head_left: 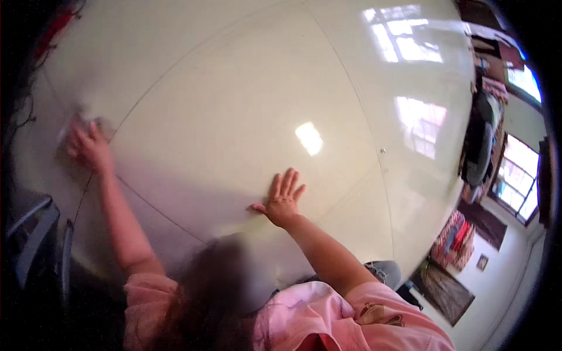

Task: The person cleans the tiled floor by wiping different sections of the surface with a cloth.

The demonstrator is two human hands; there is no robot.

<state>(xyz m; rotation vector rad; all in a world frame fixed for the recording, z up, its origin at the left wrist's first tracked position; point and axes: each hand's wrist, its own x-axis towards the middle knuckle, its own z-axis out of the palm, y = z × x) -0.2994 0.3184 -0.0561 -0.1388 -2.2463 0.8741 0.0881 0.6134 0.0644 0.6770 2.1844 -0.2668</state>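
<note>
My left hand (91, 143) reaches far out to the left and presses on a greyish, crumpled cloth (104, 126) against the glossy tiled floor (228, 105). Motion blurs the fingers and the cloth, and part of the cloth is hidden under the hand. My right hand (283, 199) rests flat on the pale floor nearer the middle. Its fingers are spread, the thumb points out to the left, and nothing is in it.
A dark chair or stool frame (35, 234) stands at the lower left. Something red (55, 29) shows at the upper left edge. Along the right lie furniture and a pile of things (483, 134), a window (518, 175) and a patterned bundle (453, 240) by the wall.
</note>
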